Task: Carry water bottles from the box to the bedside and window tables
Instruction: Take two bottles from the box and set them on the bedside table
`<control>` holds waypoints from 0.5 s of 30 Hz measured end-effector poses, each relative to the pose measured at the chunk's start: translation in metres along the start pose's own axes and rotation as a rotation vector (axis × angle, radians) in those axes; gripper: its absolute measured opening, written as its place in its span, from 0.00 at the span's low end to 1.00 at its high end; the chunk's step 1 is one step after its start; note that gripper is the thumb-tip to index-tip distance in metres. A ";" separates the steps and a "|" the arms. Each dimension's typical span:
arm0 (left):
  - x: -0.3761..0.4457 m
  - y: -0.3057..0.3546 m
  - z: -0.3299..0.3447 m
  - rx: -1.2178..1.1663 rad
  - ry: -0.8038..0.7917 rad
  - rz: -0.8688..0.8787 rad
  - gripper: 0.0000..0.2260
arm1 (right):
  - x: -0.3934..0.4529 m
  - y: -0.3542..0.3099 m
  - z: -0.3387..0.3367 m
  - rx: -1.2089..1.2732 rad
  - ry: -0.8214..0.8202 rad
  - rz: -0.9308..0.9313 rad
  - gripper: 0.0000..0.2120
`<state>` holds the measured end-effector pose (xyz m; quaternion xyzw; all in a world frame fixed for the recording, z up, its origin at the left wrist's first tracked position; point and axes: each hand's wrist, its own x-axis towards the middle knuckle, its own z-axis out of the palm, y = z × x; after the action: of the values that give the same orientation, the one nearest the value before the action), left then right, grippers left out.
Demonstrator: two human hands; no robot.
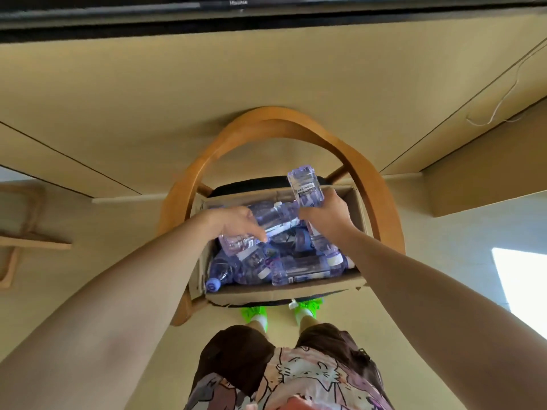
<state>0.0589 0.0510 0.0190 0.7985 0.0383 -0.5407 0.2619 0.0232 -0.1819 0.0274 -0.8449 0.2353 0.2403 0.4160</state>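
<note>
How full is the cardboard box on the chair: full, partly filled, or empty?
Partly filled. Many water bottles lie jumbled inside the cardboard box, below its rim, with the far inner wall bare.

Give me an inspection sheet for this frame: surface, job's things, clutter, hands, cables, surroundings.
Surface: box sits on a chair seat.
Job's things: box holds many bottles, lying jumbled.
Clutter: nothing seen.
Hands: left hand grips a bottle low over the box; right hand holds a second bottle raised.
Cables: white cable on the wall, upper right.
Surroundings: TV above; desk at right.
</note>
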 end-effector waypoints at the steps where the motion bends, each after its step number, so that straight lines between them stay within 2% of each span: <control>1: -0.008 0.000 -0.005 -0.114 0.003 0.020 0.19 | -0.002 -0.010 -0.004 0.047 0.009 -0.002 0.25; 3: -0.025 0.003 -0.015 -0.391 -0.015 0.061 0.13 | -0.007 -0.031 -0.011 0.140 0.031 -0.010 0.24; 6: -0.049 0.014 -0.031 -0.681 -0.030 0.132 0.10 | -0.015 -0.062 -0.022 0.235 0.062 -0.033 0.19; 10: -0.078 0.030 -0.056 -0.811 0.112 0.307 0.17 | -0.034 -0.107 -0.038 0.379 0.037 -0.125 0.11; 15: -0.118 0.040 -0.079 -0.927 0.201 0.458 0.26 | -0.055 -0.160 -0.054 0.676 -0.038 -0.128 0.12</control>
<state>0.0908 0.0789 0.1606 0.6347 0.1231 -0.3167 0.6941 0.0875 -0.1280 0.1842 -0.6676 0.2403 0.1380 0.6910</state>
